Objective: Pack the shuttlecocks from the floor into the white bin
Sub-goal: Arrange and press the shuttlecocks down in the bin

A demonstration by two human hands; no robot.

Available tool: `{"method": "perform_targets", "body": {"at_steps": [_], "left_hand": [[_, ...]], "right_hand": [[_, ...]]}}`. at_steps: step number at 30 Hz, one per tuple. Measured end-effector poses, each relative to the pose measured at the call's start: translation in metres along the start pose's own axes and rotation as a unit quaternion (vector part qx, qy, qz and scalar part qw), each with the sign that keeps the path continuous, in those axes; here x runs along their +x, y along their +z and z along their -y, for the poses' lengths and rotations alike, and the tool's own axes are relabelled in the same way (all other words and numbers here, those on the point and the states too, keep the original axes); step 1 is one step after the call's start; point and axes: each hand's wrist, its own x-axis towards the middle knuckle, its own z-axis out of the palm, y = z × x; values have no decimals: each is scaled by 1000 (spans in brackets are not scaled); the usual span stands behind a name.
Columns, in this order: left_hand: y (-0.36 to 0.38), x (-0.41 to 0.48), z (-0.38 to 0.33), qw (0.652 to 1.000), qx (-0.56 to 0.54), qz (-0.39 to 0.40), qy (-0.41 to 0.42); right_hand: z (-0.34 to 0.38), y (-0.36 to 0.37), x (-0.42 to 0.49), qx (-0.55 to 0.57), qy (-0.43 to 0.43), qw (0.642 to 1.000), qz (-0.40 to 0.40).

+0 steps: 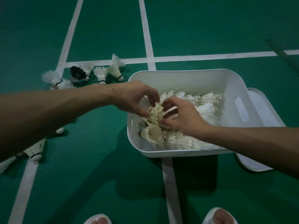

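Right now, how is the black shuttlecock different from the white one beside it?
The black shuttlecock has dark feathers; the white shuttlecock has pale ones. The black one lies farther from the white bin, the white one nearer. Both rest on the floor, unpacked.

Floor: green court surface [210,21] fills the frame.
Lines: white court lines [146,29]; two run up the frame and one crosses them in the upper half.
Right middle: white lid [260,109] with rounded corners, lying flat.
Bottom edge: left slipper [97,219] and right slipper [218,215], both white, toes showing.
Upper right: dark long object [278,49], too blurred to identify.
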Motion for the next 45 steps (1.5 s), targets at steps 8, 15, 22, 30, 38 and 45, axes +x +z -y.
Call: {"method": "perform_targets", "body": {"at_steps": [8, 15, 22, 30, 38, 45], "left_hand": [[-12, -10, -4, 997, -66, -6, 32], [-5, -12, -3, 996, -75, -18, 54], [-12, -10, 3, 998, -46, -43, -15], [-14, -5, 3, 999, 8, -37, -31], [-14, -4, 8, 998, 20, -47, -37], [-11, -1, 4, 998, 35, -32, -32]], "right_hand": [[19, 0, 12, -13, -70, 997, -27], [26, -3, 12, -92, -99, 991, 5], [5, -29, -5, -157, -56, 986, 5], [-9, -34, -22, -104, -26, 994, 10], [3, -54, -29, -72, -21, 997, -6], [-11, -31, -39, -56, 24, 991, 121]]}}
